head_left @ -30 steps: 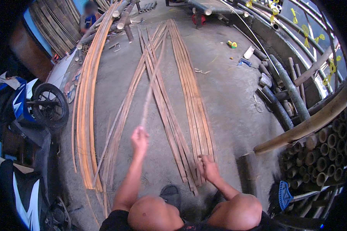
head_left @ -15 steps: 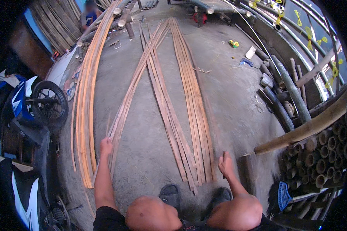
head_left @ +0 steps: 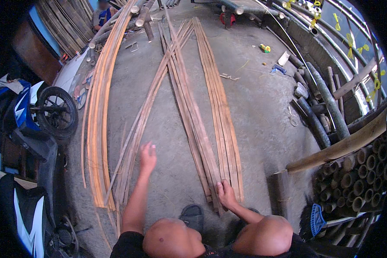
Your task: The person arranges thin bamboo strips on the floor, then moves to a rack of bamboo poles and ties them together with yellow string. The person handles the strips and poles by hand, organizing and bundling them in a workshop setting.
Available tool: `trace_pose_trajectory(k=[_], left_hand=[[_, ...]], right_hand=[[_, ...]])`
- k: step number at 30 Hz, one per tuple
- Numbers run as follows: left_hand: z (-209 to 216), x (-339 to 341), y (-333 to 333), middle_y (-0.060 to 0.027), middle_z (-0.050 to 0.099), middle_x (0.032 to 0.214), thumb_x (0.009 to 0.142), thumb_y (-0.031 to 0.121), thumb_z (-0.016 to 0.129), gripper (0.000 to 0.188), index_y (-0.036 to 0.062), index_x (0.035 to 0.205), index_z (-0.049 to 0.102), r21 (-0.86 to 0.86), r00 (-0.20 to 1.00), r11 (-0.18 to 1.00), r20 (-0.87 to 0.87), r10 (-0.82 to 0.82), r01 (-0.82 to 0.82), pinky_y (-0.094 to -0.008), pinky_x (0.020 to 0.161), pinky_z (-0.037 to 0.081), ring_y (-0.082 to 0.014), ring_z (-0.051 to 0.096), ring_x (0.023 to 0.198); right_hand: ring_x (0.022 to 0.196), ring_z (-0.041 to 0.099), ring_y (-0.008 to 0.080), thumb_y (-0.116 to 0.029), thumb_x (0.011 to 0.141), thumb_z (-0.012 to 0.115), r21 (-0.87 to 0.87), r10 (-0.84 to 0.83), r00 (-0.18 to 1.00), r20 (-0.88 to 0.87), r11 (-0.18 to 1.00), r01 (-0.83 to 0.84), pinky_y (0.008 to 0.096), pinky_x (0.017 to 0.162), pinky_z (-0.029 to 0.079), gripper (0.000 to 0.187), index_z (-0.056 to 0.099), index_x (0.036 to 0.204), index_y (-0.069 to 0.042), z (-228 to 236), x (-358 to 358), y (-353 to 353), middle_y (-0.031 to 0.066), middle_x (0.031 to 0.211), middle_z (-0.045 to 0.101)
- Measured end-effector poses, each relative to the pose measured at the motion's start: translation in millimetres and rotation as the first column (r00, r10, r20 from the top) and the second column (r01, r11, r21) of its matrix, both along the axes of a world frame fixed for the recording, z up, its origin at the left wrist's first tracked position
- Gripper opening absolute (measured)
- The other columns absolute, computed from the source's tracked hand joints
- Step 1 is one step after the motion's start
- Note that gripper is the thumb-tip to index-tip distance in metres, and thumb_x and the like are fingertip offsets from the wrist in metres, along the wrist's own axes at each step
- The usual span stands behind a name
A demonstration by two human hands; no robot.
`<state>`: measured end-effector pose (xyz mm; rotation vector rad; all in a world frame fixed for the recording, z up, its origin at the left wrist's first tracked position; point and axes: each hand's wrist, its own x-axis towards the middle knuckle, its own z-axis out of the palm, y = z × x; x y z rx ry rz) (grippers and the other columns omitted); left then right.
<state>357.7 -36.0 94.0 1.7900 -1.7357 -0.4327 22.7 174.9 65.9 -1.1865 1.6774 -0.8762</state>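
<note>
Long flat bamboo strips lie on the floor in several bundles running away from me. My right hand (head_left: 226, 193) is closed with thumb and fingers on the near end of a bamboo strip (head_left: 198, 122), which lies along the top of the middle bundle and reaches far ahead. My left hand (head_left: 148, 155) hovers, slightly blurred, with fingers apart and nothing in them. It is just right of the slanting left bundle (head_left: 147, 114), whose far end crosses the middle one. Right of the middle bundle lies a paler bundle (head_left: 219, 112).
Orange-brown strips (head_left: 99, 99) lie farther left, beside a motorbike wheel (head_left: 56, 112). At right are dark bamboo poles (head_left: 310, 122), stacked cut tubes (head_left: 357, 185) and a blue broom head (head_left: 317, 219). A person (head_left: 104, 16) is at the far left.
My right hand has moved left from beyond the pale bundle to the middle one, bringing a strip with it. My left hand has let go of the slanting strips and shifted right.
</note>
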Motion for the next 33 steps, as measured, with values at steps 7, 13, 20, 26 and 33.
trace_pose_trajectory(k=[7,13,20,26,33], left_hand=[[12,-126,25,-0.0197,0.064,0.122,0.1,0.023,0.061,0.034,0.0045,0.128,0.065,-0.018,0.936,0.956,-0.2,-0.291,0.294,-0.041,0.101,0.047,-0.0349,0.061,0.117],[-9,-179,64,-0.0229,0.064,0.121,0.1,0.026,0.06,0.037,0.0029,0.128,0.064,0.105,0.843,0.865,-0.311,-0.439,0.49,-0.0435,0.098,0.05,-0.0392,0.063,0.114],[-17,-230,84,-0.0184,0.069,0.118,0.102,0.03,0.059,0.045,0.002,0.137,0.056,0.354,0.758,0.695,-0.488,-0.434,0.626,-0.0383,0.092,0.054,-0.0269,0.069,0.107],[20,-240,65,-0.0077,0.064,0.108,0.105,0.039,0.056,0.056,0.0099,0.15,0.041,0.335,0.437,0.81,-0.893,0.11,0.48,-0.033,0.08,0.056,-0.0177,0.066,0.088],[66,-178,37,-0.0089,0.07,0.091,0.109,0.031,0.048,0.044,-0.001,0.138,0.055,0.404,0.765,0.91,-0.614,0.194,0.094,-0.0382,0.078,0.054,-0.0205,0.068,0.085]], right_hand=[[0.09,0.062,0.0515,-0.031,0.104,0.053,0.06,0.215,0.966,-0.143,0.976,-0.209,0.0559,0.076,0.051,0.03,0.057,0.109,-0.001,-13,2,-24,0.0328,0.091,0.063],[0.092,0.064,0.0514,-0.027,0.095,0.064,-0.109,0.0,0.773,-0.635,0.99,-0.09,0.0565,0.077,0.053,0.037,0.055,0.12,-0.001,-2,-68,-10,0.0286,0.111,0.062],[0.088,0.063,0.049,-0.019,0.095,0.062,0.066,0.008,0.855,-0.518,0.997,0.031,0.0562,0.075,0.051,0.023,0.055,0.106,0.0,-29,-91,3,0.0275,0.103,0.062],[0.088,0.061,0.0469,-0.016,0.096,0.063,-0.321,0.055,0.962,-0.269,0.936,-0.143,0.0515,0.075,0.049,0.018,0.056,0.097,0.001,39,-42,-9,0.0264,0.095,0.06],[0.092,0.061,0.0447,-0.022,0.097,0.064,-0.362,0.244,0.945,-0.219,0.879,-0.311,0.0493,0.079,0.052,0.027,0.057,0.112,0.0,62,-15,-25,0.0247,0.104,0.059]])
